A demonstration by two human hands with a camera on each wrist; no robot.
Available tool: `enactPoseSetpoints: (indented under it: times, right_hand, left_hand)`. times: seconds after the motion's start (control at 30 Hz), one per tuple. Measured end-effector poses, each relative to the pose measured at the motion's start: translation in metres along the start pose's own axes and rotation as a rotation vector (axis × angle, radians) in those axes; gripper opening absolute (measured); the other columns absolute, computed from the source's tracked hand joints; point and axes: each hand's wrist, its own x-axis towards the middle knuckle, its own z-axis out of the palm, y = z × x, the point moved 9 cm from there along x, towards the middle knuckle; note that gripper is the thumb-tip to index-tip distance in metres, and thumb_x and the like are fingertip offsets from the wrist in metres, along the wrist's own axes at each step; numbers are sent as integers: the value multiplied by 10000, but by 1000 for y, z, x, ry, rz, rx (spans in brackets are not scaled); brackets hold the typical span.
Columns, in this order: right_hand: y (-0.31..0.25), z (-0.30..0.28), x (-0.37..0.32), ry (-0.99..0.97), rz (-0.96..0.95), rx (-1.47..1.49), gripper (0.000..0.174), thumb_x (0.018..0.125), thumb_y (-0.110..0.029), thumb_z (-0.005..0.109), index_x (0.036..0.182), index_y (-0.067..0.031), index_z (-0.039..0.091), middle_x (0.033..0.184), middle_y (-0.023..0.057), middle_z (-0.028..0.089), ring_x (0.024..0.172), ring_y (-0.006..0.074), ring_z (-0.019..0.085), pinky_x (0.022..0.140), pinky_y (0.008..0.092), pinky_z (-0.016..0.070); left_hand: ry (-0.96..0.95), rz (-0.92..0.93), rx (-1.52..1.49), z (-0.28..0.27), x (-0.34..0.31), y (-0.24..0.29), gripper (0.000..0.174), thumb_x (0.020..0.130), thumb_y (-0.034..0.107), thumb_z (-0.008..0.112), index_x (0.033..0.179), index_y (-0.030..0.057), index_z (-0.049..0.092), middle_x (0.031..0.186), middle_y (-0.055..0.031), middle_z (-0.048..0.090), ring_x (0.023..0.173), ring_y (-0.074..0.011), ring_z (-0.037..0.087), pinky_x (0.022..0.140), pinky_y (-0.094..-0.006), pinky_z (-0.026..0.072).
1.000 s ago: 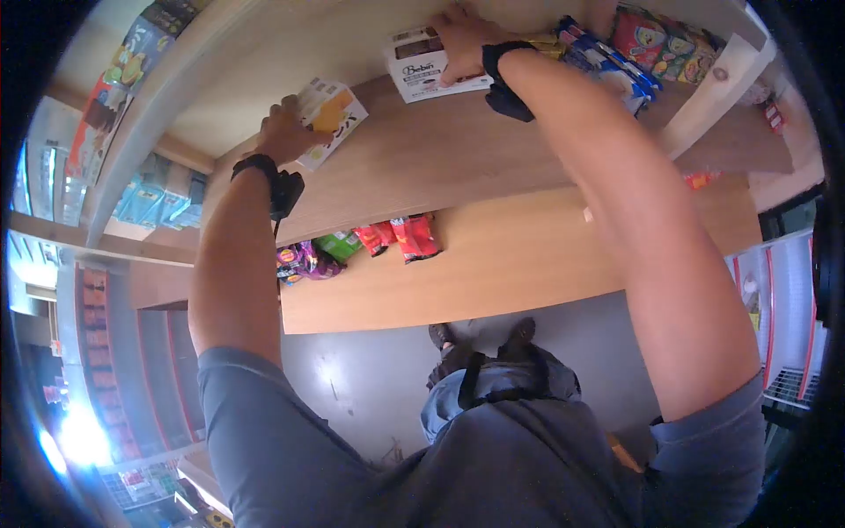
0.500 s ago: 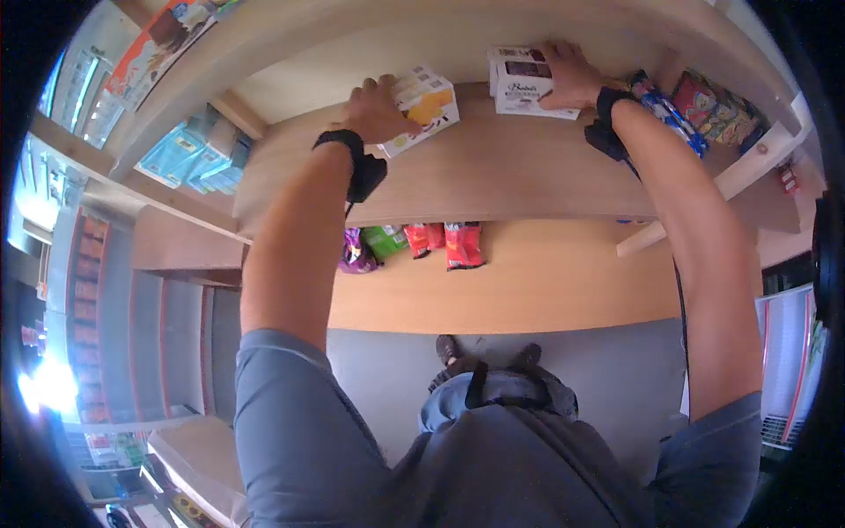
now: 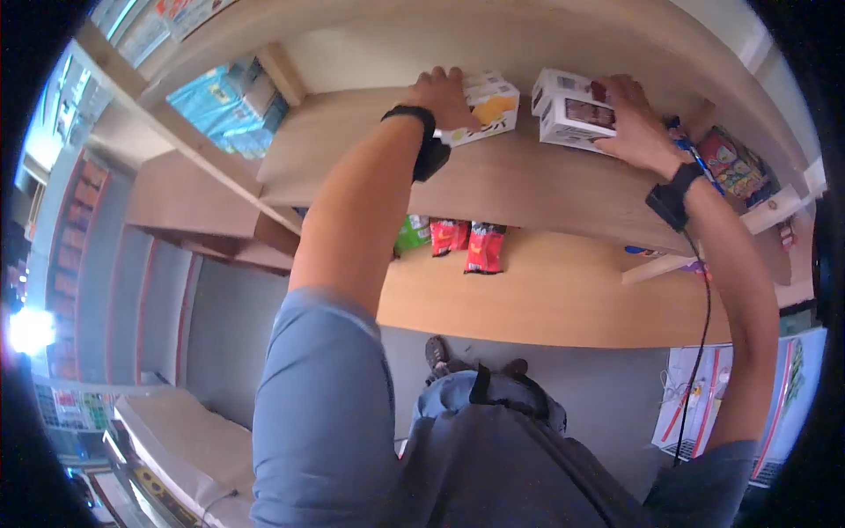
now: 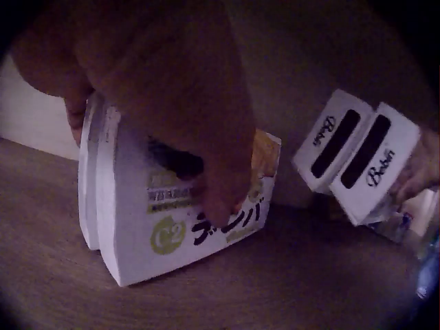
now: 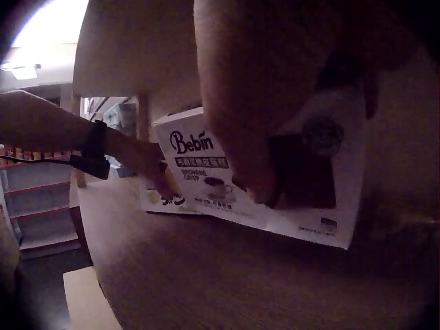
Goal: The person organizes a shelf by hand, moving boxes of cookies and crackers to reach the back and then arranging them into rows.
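Note:
On the wooden shelf (image 3: pixel 563 185), my left hand (image 3: pixel 440 99) grips a white box with a yellow-orange picture (image 3: pixel 495 113), thumb on its front and fingers over the top. In the left wrist view this box (image 4: pixel 172 240) stands upright against a second white one behind it. Farther right my right hand (image 3: pixel 635 128) holds a white Bebin box (image 3: pixel 563 130), with another Bebin box (image 3: pixel 547 85) beside it. The right wrist view shows the thumb pressed on the Bebin box's front (image 5: pixel 213 179); its other fingers reach over to the far side, partly hidden.
Blue packs (image 3: pixel 224 106) fill a compartment at the left. Blue and colourful snack bags (image 3: pixel 735 163) lie right of the right hand. On the lower shelf (image 3: pixel 563 299) are red bags (image 3: pixel 484 248) and a green bag (image 3: pixel 414 233). A wooden post (image 3: pixel 656 268) stands at the right.
The head view has shifted, so the shelf and both hands appear farther right. The Bebin boxes now show as two, turned at a slight angle. Both hands stay on their boxes.

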Motion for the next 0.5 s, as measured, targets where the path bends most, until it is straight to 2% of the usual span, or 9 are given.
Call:
enactPoseSetpoints:
  times: [0.1,0.13,0.2,0.3,0.33,0.4,0.43,0.5]
  right_hand:
    - [0,-13,0,-40,-7,7,826,658,-205,899,1370,-16,524,1315,241,558,1276,450,528,1117,493,462]
    - [8,-15,0,-51,6,12,831,652,-203,900,1370,-14,526,1315,240,562,1269,447,536,1119,488,463]
    - [29,-11,-1,-43,31,-48,844,629,-206,910,1361,-3,541,1309,244,572,1252,445,554,1118,486,468]
    - [47,-18,-1,-108,143,-123,809,639,-245,911,1328,5,569,1280,246,584,1248,441,566,1094,487,494]
    - [43,-22,-2,-100,153,-130,809,639,-245,911,1328,5,569,1280,246,584,1248,441,566,1094,487,494]
    - [35,-20,-9,-214,126,-115,834,663,-209,899,1377,-4,520,1332,222,556,1278,418,532,1116,465,463]
    - [26,-25,-18,-124,60,-63,782,652,-219,895,1329,0,571,1280,247,585,1234,434,574,1089,485,500]
    - [-10,-41,-35,-185,-1,75,762,663,-202,884,1323,15,569,1273,238,595,1222,423,582,1074,481,509]
  left_hand:
    - [-72,-100,-23,-2,7,-9,1145,648,592,887,1558,76,421,1531,-191,500,1441,-403,488,1107,-564,513]
    - [-69,-99,-22,1,9,-7,1145,648,592,887,1558,76,421,1531,-191,500,1441,-403,488,1107,-564,513]
    - [-24,-211,36,4,16,-6,1143,644,583,899,1562,93,427,1536,-165,502,1450,-377,482,1120,-563,506]
    - [-25,-224,11,3,9,-3,1113,654,574,900,1556,107,446,1547,-162,493,1453,-369,479,1137,-536,499]
    - [-1,-233,6,1,9,-5,1102,659,574,898,1553,109,453,1550,-162,491,1450,-371,482,1143,-528,496]
    - [-1,-208,-4,-2,3,-1,1098,666,561,898,1551,98,445,1544,-161,495,1442,-370,488,1147,-507,495]
    - [10,-215,8,-1,4,-1,1104,665,567,897,1549,88,441,1544,-165,495,1438,-372,490,1149,-507,493]
    - [23,-193,63,4,11,-2,1132,659,604,894,1545,74,429,1544,-185,490,1426,-382,498,1150,-506,492]
